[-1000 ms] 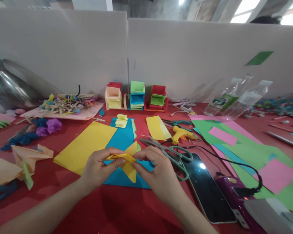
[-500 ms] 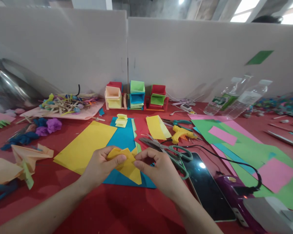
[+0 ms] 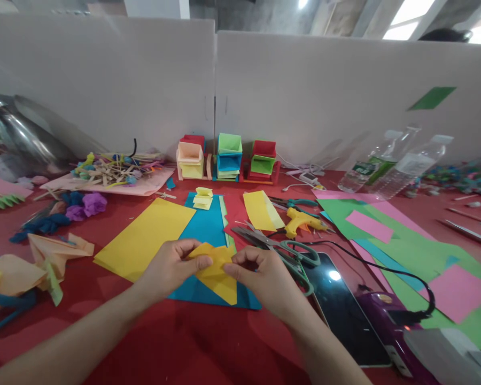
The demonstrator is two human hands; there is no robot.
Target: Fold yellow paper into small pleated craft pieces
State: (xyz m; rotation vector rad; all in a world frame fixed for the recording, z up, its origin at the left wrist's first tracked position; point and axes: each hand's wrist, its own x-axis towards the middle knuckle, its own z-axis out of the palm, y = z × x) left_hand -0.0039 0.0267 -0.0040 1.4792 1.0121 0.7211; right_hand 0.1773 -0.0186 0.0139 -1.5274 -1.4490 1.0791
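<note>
Between my hands is a piece of folded yellow paper (image 3: 220, 279), held above a blue sheet (image 3: 204, 227). My left hand (image 3: 175, 270) pinches its left side, thumb on top. At its upper right edge, my right hand (image 3: 260, 275) grips the paper between thumb and fingers. A flat yellow sheet (image 3: 144, 238) lies beyond my left hand. Scissors with green handles (image 3: 280, 248) rest just past my right hand. A small pleated pale-yellow paper (image 3: 203, 198) sits on the far end of the blue sheet.
Coloured folded-paper boxes (image 3: 229, 155) stand along the white partition (image 3: 328, 96). To the right are a yellow glue gun (image 3: 302, 222), a dark tablet (image 3: 344, 310), a purple power strip (image 3: 379, 315), paper sheets (image 3: 417, 267) and plastic bottles (image 3: 412, 163). Wooden sticks (image 3: 116, 171) pile up at the left.
The whole view has shifted slightly, so things sit a little further right. The right-hand point of the yellow paper now stands more spread and flatter; both hands keep their grip.
</note>
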